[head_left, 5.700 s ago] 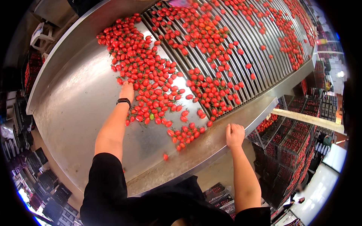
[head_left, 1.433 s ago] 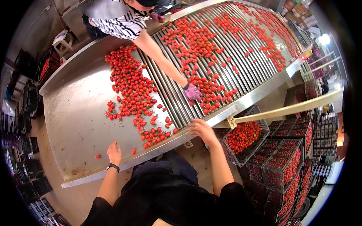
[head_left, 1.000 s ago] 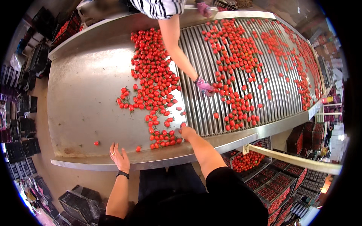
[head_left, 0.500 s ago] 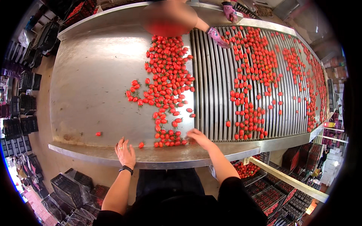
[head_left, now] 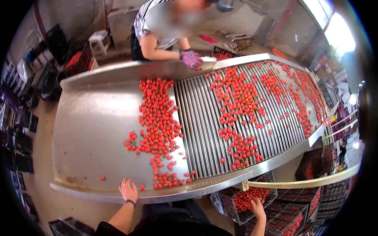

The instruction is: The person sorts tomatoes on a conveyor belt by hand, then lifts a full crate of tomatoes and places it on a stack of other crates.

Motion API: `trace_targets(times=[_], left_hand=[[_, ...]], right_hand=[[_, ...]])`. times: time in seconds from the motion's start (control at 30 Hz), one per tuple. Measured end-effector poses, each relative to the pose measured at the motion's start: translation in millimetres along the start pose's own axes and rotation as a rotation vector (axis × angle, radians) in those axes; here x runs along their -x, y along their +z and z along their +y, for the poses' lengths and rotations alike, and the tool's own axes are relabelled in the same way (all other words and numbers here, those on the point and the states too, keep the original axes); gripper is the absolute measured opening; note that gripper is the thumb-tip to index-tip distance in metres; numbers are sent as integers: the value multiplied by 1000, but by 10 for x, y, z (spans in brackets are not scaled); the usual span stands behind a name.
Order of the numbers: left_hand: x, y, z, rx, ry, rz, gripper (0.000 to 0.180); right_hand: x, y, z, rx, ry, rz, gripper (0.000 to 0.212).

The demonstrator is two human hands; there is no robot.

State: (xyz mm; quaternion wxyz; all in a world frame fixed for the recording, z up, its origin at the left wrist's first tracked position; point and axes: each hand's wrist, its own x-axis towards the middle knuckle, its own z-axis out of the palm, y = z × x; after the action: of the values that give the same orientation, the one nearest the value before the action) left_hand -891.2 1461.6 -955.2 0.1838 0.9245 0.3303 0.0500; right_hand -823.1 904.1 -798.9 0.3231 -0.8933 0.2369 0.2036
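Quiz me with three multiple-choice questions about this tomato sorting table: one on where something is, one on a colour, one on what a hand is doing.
1. Where is the person's right hand?
A. on the rollers
B. in the crate of tomatoes below the table edge
C. raised overhead

2. What colour is the co-worker's glove?
A. yellow
B. purple-pink
C. white

3. How is the left hand?
A. resting flat on the steel table rim
B. clenched round a tomato
C. holding a crate

Answers: B, the hand reaches into the crate. B, the glove at the far rim looks purple-pink. A, fingers lie spread on the rim, holding nothing.
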Motion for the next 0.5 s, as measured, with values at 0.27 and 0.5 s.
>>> trace_targets(times=[0.27, 0.5], left_hand=[[1, 63, -303, -94, -39, 17, 22], [-24, 189, -170, -45, -61, -105, 24]], right_hand=[[1281, 21, -3433, -130, -1641, 960, 15], [1772, -200, -3750, -250, -1816, 1051, 23]])
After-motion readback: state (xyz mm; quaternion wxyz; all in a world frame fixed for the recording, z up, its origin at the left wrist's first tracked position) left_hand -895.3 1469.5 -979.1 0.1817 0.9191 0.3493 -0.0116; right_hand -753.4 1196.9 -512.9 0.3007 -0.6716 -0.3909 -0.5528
